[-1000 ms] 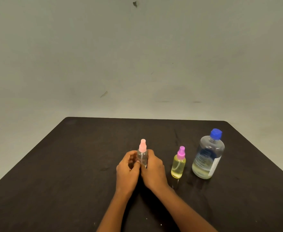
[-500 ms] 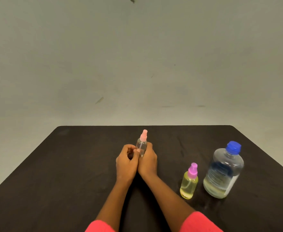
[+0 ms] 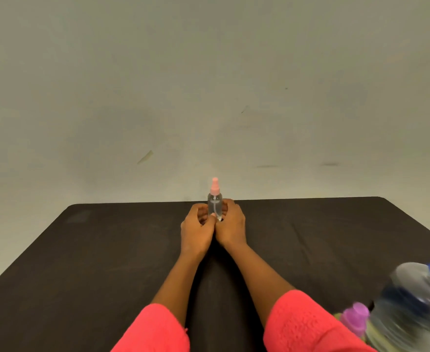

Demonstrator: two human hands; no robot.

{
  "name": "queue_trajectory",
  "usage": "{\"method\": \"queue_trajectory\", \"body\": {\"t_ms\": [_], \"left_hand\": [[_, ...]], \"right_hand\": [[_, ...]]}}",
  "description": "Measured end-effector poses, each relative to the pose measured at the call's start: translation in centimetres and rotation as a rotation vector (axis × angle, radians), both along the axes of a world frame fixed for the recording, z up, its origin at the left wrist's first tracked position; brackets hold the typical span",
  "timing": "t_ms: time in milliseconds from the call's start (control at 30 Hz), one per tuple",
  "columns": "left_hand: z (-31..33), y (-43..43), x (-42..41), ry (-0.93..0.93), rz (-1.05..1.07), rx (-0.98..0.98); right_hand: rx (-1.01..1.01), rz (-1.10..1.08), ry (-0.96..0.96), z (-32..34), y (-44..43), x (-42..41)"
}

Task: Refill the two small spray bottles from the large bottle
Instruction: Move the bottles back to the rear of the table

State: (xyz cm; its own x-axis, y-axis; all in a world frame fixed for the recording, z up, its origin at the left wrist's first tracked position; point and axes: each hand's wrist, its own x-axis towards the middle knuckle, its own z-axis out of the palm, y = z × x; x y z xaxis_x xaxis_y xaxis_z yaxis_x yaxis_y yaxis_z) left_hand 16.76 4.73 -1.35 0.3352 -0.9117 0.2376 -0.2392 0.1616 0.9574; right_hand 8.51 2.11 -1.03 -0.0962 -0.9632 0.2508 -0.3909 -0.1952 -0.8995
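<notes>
left hand [image 3: 196, 233] and right hand [image 3: 231, 226] both have their grip wrapped round the clear spray bottle [image 3: 215, 207], upright at 12 o'clock on the surface [image 3: 81, 262]. purple-capped bottle [image 3: 354, 317] and large bottle [image 3: 412, 306] sit blurry at 4 o'clock. all 3 are capped, so i'd say nothing's been poured yet.

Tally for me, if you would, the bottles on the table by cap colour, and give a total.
Pink-capped spray bottle: 1
Purple-capped spray bottle: 1
Blue-capped large bottle: 1
Total: 3
</notes>
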Motion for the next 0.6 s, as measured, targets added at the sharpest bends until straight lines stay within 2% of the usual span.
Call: {"method": "queue_trajectory", "body": {"t_ms": [333, 600], "left_hand": [[-0.3, -3.9, 0.5, -0.112, -0.098, 0.022], [-0.4, -4.4, 0.7, -0.140, -0.128, 0.045]], "right_hand": [[0.008, -0.091, 0.008, -0.6, -4.8, 0.8], [0.034, -0.100, -0.005, -0.5, -5.1, 0.9]]}}
